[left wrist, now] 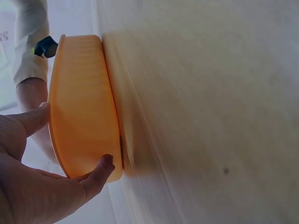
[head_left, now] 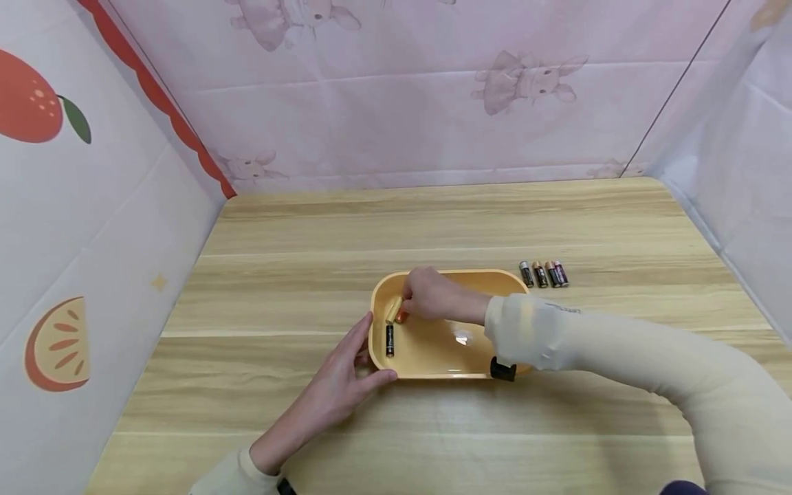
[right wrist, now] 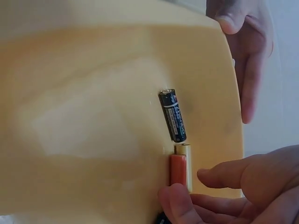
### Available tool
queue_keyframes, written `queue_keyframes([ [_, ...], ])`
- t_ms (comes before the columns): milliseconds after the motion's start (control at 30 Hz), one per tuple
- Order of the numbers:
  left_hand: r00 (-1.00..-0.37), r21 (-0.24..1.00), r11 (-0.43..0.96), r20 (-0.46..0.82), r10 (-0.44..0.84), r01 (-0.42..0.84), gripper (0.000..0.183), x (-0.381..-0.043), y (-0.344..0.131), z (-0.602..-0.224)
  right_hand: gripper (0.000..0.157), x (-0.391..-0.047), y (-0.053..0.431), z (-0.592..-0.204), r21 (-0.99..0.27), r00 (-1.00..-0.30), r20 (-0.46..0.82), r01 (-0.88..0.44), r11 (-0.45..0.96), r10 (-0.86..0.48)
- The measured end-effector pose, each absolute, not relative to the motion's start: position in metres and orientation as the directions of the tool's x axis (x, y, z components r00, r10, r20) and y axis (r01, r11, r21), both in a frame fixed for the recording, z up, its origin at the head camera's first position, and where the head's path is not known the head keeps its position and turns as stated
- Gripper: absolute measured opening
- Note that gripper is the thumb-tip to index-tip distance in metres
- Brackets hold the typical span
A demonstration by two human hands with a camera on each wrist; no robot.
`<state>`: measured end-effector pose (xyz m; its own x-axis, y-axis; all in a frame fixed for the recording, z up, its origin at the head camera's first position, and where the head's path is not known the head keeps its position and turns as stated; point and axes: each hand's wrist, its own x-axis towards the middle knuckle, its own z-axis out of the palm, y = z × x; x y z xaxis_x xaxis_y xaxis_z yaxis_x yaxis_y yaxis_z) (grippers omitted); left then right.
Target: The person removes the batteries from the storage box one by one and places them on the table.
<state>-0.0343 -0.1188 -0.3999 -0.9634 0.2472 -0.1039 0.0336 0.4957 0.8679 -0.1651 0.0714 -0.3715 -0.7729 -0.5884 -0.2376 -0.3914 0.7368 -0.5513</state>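
Note:
An orange-yellow plastic tray (head_left: 445, 371) sits on the table. My left hand (head_left: 337, 381) holds its left end, thumb at the near rim and fingers along the outer wall (left wrist: 86, 102). Inside, near that end, lie a black battery (right wrist: 173, 116), a gold-yellow battery (head_left: 393, 311) and an orange battery (right wrist: 178, 169) close beside the yellow one. My right hand (head_left: 433, 295) reaches into the tray, fingertips at the orange battery's end. Its thumb stands apart from the batteries in the right wrist view. Part of another dark object (right wrist: 162, 218) shows beneath those fingers.
Several batteries (head_left: 540, 273) stand in a row on the wooden table (head_left: 278, 234) behind the tray's right end. The right forearm (head_left: 594, 340) crosses over the tray's right side. Printed wall sheets (head_left: 396, 130) border the table at the back and sides.

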Motion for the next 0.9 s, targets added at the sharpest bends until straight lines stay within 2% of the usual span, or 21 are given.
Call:
queue_keyframes([
  [167, -0.962, 0.873, 0.487, -0.101, 0.253, 0.037, 0.099, -0.033, -0.120, -0.401, 0.019, -0.163, 0.068, -0.375, -0.565, -0.761, -0.217, -0.413, 0.714, -0.612],
  [433, -0.963, 0.870, 0.491, -0.096, 0.251, 0.041, 0.098, -0.032, -0.120, -0.401, 0.017, -0.158, 0.068, -0.377, -0.521, -0.742, -0.224, -0.456, 0.721, -0.632],
  [700, -0.963, 0.876, 0.481, -0.105, 0.249, 0.029, 0.099, -0.034, -0.120, -0.401, 0.040, -0.156, 0.071, -0.379, -0.504, -0.772, -0.242, -0.417, 0.756, -0.587],
  [900, -0.963, 0.871, 0.491, -0.114, 0.244, 0.022, 0.099, -0.034, -0.120, -0.401, 0.045, -0.152, 0.069, -0.378, -0.464, -0.771, -0.309, -0.389, 0.796, -0.557],
])
